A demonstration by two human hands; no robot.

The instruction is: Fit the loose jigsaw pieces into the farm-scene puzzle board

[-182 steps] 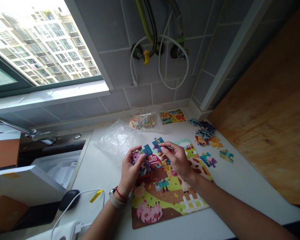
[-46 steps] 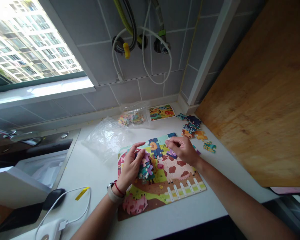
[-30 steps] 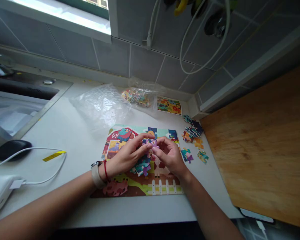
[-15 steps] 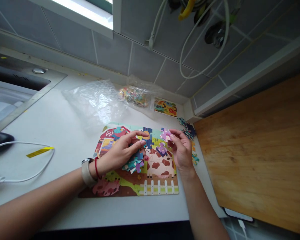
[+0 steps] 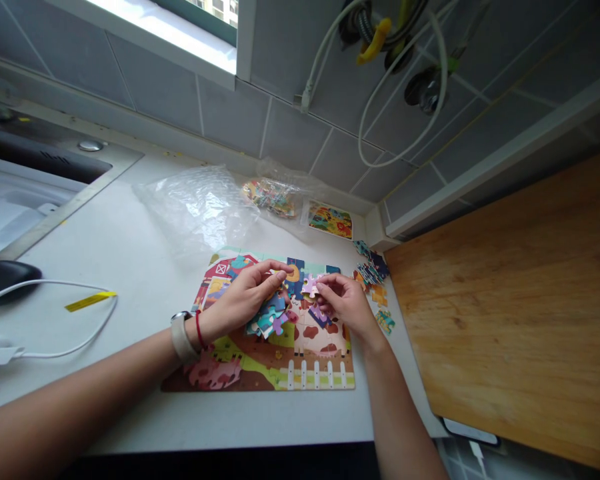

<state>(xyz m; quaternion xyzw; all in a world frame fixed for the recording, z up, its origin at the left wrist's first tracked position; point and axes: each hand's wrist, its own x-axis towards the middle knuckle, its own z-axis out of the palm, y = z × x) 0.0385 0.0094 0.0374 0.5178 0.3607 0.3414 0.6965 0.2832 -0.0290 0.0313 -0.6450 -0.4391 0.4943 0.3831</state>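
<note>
White table (image 5: 145, 413), farm puzzle (image 5: 325, 375) on it. Right hand (image 5: 344, 297) pinches pink piece (image 5: 310, 285) at its left, toward left hand (image 5: 243, 297); piece stack (image 5: 267, 319) beneath that one, grip unclear.

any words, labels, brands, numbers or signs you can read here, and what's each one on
None can be read.
Puzzle: no lettering visible; the white X on the barn looks like part of the drawing.
Piece in the right hand: no lettering visible.
Yellow tag: any print is too small.
Clear bag: any print is too blurred.
Card: only a picture shows.
</note>
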